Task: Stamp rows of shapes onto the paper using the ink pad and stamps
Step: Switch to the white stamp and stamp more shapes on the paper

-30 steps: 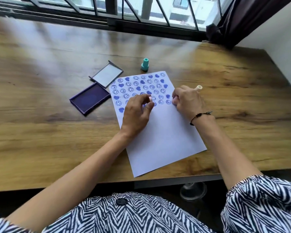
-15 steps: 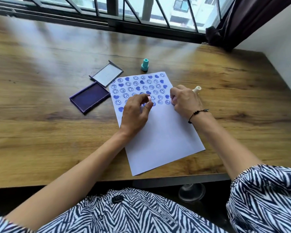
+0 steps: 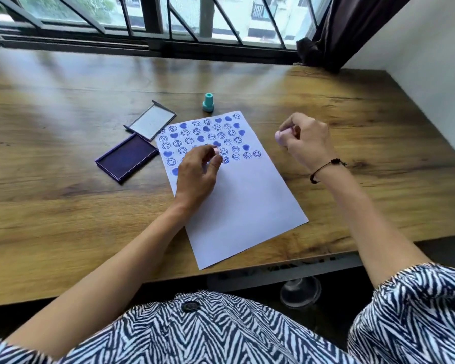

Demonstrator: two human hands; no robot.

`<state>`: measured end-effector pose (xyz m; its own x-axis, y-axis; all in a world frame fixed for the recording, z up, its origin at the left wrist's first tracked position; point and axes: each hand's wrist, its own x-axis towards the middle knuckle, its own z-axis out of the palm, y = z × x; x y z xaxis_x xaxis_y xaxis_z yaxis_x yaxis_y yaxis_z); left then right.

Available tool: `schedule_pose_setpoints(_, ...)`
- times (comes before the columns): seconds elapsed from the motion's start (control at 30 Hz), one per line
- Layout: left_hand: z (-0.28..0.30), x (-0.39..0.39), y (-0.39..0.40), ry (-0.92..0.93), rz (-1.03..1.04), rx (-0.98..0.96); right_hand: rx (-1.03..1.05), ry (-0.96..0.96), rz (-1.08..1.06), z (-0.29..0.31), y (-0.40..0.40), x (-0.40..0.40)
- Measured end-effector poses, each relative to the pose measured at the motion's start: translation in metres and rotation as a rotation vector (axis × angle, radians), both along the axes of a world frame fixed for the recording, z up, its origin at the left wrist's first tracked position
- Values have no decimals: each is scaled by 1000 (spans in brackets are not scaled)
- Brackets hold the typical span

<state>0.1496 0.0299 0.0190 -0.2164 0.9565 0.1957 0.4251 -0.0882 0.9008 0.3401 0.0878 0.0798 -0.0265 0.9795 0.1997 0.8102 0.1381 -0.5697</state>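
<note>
The right hand (image 3: 306, 143) has lifted off the paper (image 3: 244, 195) and swung right over the desk (image 3: 63, 206), clamped on a pink stamp (image 3: 283, 136) (face tipped left, axis near level). That row's right end looks finished. The left hand (image 3: 197, 174) stays pinched on a second stamp (image 3: 216, 151), upright on the paper. The sheet's long axis runs from near right to far left, beside the open ink pad (image 3: 128, 160).

Ink pad (image 3: 126, 157) left of paper (image 3: 243, 203), lid (image 3: 152, 122) & stamp (image 3: 208, 102) behind.

Wooden table (image 3: 352, 143), stamped paper (image 3: 247, 206), open ink pad (image 3: 128, 158), teal stamp (image 3: 208, 103)
</note>
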Motion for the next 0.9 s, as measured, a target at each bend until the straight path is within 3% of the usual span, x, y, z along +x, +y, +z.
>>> schedule_pose_setpoints(0.07,-1,-2,-1,1,-12,-3,-87,73,4,-4,-8,-5)
schedule_pose_setpoints(0.13,-1,-6,-5,-14,-45,-7,-211,314,29,-6,-20,-16)
schedule_pose_setpoints(0.2,1,-7,-11,-102,-98,-21,-297,588,104,-6,-33,-30)
schedule_pose_setpoints(0.3,9,-4,-18,-296,-199,-67,-307,739,214,-5,-46,-50)
schedule_pose_setpoints(0.5,20,-2,-22,-527,-237,-41,-186,647,254,-3,-51,-65)
schedule_pose_setpoints(0.9,26,-5,-19,-484,-185,-21,116,322,305,-2,-54,-71)
